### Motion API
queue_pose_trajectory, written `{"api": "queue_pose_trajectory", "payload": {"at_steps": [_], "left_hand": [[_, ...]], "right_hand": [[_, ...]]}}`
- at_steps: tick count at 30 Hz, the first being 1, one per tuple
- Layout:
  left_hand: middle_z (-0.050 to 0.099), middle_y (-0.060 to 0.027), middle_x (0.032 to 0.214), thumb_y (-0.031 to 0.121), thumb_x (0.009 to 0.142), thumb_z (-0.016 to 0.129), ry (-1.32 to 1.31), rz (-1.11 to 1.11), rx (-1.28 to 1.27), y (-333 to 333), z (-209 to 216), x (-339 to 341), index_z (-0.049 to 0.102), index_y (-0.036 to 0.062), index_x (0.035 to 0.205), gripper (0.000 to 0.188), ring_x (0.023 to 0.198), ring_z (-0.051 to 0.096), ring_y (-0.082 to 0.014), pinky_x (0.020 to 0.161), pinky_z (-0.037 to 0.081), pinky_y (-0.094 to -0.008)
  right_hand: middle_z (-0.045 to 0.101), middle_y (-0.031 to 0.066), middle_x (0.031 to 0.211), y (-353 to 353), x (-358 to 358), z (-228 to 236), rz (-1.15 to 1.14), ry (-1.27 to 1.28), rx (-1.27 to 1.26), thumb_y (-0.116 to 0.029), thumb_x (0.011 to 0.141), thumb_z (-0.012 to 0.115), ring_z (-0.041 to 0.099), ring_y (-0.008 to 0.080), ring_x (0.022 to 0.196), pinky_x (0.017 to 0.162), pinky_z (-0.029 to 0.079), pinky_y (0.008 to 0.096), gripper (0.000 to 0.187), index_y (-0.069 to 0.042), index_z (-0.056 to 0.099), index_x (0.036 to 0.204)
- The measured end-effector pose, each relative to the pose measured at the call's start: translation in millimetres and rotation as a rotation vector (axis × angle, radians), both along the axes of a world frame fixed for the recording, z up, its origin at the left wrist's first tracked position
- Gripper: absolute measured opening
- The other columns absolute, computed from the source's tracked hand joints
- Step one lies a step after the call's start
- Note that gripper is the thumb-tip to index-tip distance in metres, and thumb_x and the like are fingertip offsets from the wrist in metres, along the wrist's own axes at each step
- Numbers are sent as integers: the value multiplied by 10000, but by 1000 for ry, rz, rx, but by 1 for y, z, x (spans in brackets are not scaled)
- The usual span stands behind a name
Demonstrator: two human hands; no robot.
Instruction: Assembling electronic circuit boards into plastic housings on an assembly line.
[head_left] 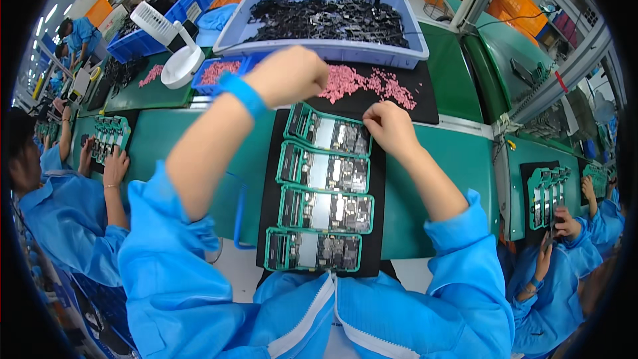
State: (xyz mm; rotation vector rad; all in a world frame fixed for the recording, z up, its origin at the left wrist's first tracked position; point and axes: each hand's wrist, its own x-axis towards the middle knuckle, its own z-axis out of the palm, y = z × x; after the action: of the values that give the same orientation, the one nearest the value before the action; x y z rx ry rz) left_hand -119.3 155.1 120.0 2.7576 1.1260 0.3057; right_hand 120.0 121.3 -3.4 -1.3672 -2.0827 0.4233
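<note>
A panel of several joined circuit boards in green frames [324, 192] lies on a black mat [380, 226] in front of me. My left hand [292, 74], slightly blurred, hangs beyond the panel's far end, beside a pile of small pink pieces [343, 84]. Its fingers are curled together, and what they hold, if anything, is hidden. At the far right corner of the farthest board, my right hand [391, 124] has its thumb and fingers pinched together. I cannot make out anything between them. A blue band [243, 95] circles my left wrist.
A large pale-blue bin [415, 40] of black parts [325, 20] stands at the back. To its left are a small blue tray [201, 83] of pink pieces and a white fan [181, 66]. Co-workers in blue handle similar boards at left [106, 139] and right [549, 193].
</note>
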Motion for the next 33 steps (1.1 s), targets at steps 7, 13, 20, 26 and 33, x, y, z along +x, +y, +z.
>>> {"api": "queue_pose_trajectory", "payload": {"at_steps": [7, 13, 20, 26, 33], "left_hand": [[691, -114, 822, 146, 719, 688, 117, 78, -113, 74, -93, 31, 706, 85, 852, 148, 815, 663, -295, 731, 522, -415], [687, -120, 835, 169, 745, 679, 193, 37, -123, 107, -106, 40, 701, 93, 847, 129, 831, 657, -307, 744, 517, -418], [682, -146, 831, 148, 790, 645, 77, 107, -129, 114, -126, 36, 682, 53, 848, 117, 836, 655, -315, 756, 515, -408], [678, -139, 843, 127, 794, 638, -37, 73, -118, 94, -116, 55, 655, 34, 844, 106, 832, 648, -324, 761, 513, -405], [666, -168, 832, 92, 770, 615, 120, 90, -85, 77, -134, 58, 641, 41, 800, 64, 834, 644, -346, 756, 511, -437]], "right_hand": [[658, 209, 920, 85, -32, -15, -217, -212, -85, -237, 766, 693, 657, 363, 822, 716, 536, 459, 229, -17, 678, 826], [649, 215, 931, 105, -31, -22, -220, -331, -31, -68, 736, 623, 652, 364, 856, 738, 542, 440, 156, 16, 642, 867], [625, 210, 935, 99, -10, -12, -157, -491, 5, 0, 709, 604, 642, 358, 855, 734, 538, 430, 197, 31, 590, 903], [614, 186, 904, 81, 8, 7, -220, -333, 60, -26, 768, 595, 612, 352, 901, 800, 510, 427, 136, -4, 546, 893], [564, 128, 847, -28, 15, 126, 259, 74, 638, 23, 750, 605, 554, 350, 761, 687, 479, 424, 155, -23, 528, 877]]}}
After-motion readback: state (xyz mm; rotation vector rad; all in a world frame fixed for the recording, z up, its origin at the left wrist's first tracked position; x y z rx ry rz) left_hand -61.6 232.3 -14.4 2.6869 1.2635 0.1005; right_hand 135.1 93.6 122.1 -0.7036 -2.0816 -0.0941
